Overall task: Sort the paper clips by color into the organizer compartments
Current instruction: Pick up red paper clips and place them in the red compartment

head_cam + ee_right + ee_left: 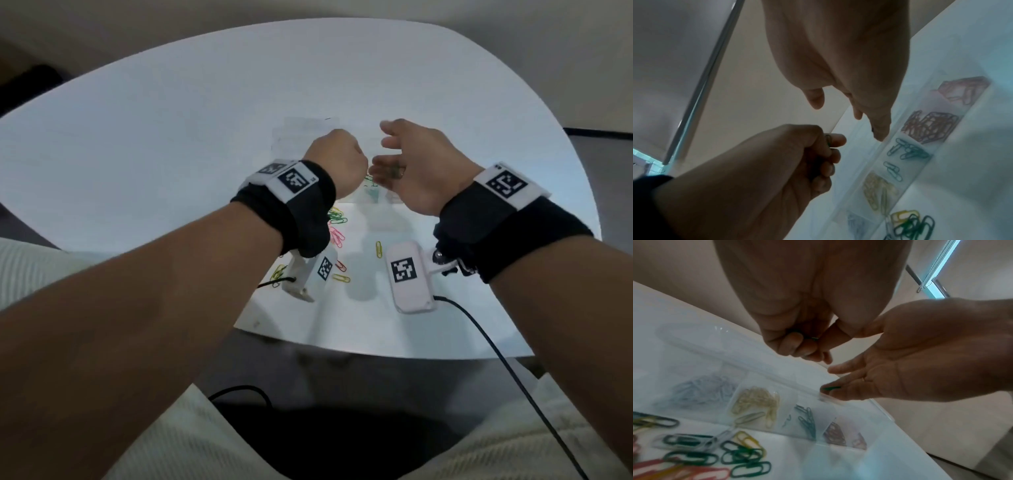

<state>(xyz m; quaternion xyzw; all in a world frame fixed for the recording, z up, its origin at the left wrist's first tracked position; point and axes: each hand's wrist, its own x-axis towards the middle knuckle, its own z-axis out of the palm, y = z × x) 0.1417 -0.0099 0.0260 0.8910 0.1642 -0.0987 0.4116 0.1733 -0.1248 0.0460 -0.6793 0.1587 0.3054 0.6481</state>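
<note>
The left hand [337,164] is held curled into a loose fist above the clear organizer [777,378]. A green paper clip [827,140] is pinched between its thumb and curled fingers [830,162], with only one end of the clip exposed. The right hand [411,164] is held just beside the left, palm turned toward it, with fingers extended and slightly spread. A small dark green object [831,387] is seen at its fingertips [835,395]; whether it is gripped cannot be told.

Directly below both sets of fingertips, the organizer's row of compartments is located on the white table [171,120]. Silver clips [701,391], yellow clips [756,400], green clips [806,420] and red clips [833,434] are each held in a separate compartment. Unsorted loose clips [715,452] in green, yellow and red are scattered on the table on the near side of the organizer, toward the wrists.
</note>
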